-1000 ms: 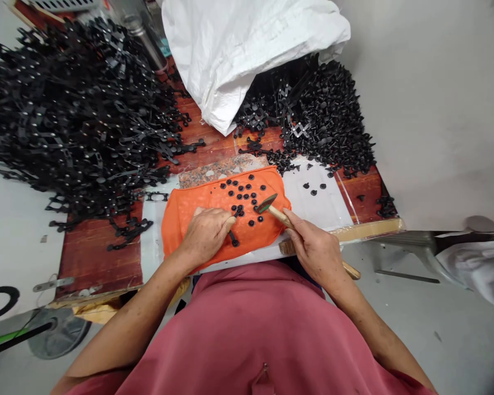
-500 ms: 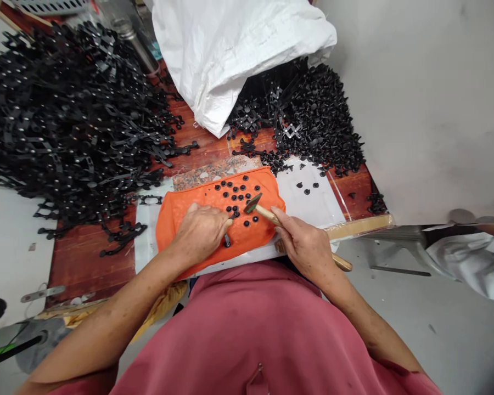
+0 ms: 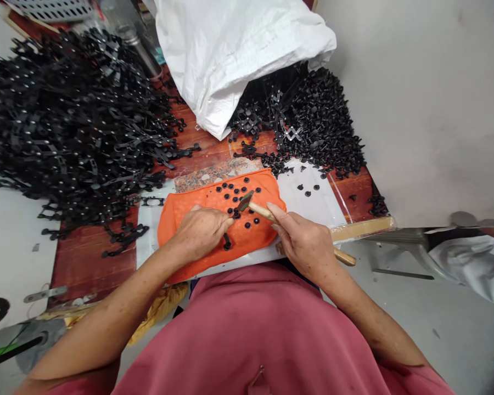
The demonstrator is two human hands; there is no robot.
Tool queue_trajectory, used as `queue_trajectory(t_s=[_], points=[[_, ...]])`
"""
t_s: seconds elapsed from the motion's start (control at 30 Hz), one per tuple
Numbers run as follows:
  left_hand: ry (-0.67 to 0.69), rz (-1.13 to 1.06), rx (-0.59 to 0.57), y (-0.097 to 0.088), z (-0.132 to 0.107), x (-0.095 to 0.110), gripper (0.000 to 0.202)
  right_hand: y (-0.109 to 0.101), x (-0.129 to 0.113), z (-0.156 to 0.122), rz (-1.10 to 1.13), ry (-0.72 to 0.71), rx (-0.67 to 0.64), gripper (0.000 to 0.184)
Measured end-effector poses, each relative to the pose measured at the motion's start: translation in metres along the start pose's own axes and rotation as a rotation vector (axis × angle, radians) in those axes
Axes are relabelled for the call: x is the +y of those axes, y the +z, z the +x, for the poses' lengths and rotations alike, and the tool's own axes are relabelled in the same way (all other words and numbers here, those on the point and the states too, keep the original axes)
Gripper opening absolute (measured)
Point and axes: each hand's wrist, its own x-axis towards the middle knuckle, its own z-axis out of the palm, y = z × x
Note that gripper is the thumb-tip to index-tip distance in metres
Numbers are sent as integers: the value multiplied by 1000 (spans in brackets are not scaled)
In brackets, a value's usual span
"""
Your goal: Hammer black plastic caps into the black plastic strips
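Observation:
My right hand (image 3: 307, 237) is closed round the wooden handle of a small hammer (image 3: 261, 209). The hammer's dark head is over an orange cloth (image 3: 197, 202), right by the tips of my left fingers. My left hand (image 3: 201, 230) rests on the cloth with thumb and fingers pinched on a black linkage piece (image 3: 227, 240), whose lower end sticks out below them. Several small round black plastic pegs (image 3: 235, 199) stand on the cloth around the hammer head. A speckled stone slab (image 3: 214, 173) shows along the cloth's far edge.
A large heap of black linkages (image 3: 74, 131) covers the left of the wooden table (image 3: 86, 263). Black pegs (image 3: 321, 120) are piled at the back right, beside a white sack (image 3: 239, 49). A metal flask (image 3: 146, 57) stands behind. A few pegs lie on a white sheet (image 3: 313, 206).
The hammer head has moved left and slightly up, closer to my left fingertips. My left hand keeps its pinch in nearly the same place, and the whole view has shifted slightly.

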Motion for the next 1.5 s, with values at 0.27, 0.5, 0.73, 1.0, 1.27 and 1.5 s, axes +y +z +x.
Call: queue_trajectory(t_s=[0.27, 0.5, 0.73, 1.0, 1.27, 1.5], points=[[11, -2, 10, 0, -1, -1, 49, 7, -7, 3, -84, -24, -12, 49], [-4, 41, 18, 7, -4, 2, 50, 11, -8, -1, -135, -78, -52, 53], [13, 19, 36, 16, -5, -4, 48, 13, -6, -2, -103, -80, -48, 51], [169, -121, 255, 21, -19, 18, 41, -6, -13, 18, 703, 83, 14, 23], [10, -468, 642, 31, -41, 26, 35, 12, -24, 24, 1200, 282, -257, 21], [-240, -1080, 383, 32, -44, 35, 51, 12, -29, 19, 1220, 335, -105, 21]])
